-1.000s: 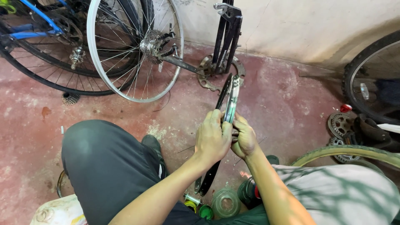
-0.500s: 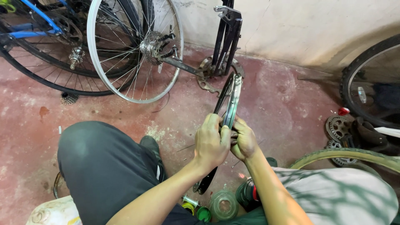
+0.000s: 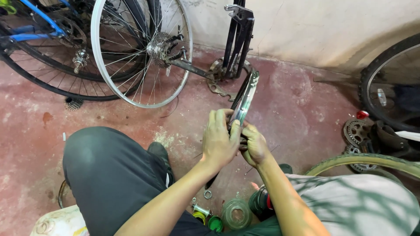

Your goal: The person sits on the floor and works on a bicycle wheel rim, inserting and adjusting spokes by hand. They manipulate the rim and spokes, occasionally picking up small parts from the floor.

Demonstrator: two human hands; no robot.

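A silver bicycle wheel rim (image 3: 247, 95) stands edge-on in front of me, its near part between my hands. My left hand (image 3: 220, 139) wraps over the rim from the left, fingers curled on its edge. My right hand (image 3: 253, 144) grips it from the right, just below and touching the left hand. A dark tyre or rim strip runs along the rim's left side. My knees, in grey trousers, flank the hands.
A bare silver spoked wheel (image 3: 142, 52) on a black bicycle frame (image 3: 238, 35) stands ahead. A blue bicycle (image 3: 33, 30) is at the left, a tyred wheel (image 3: 385, 83) and sprockets (image 3: 355, 131) at the right. Small tins (image 3: 227, 216) lie by my feet on the red floor.
The view has shifted slightly; my hands keep hold of the rim and have slid a little along it. Nothing was let go.
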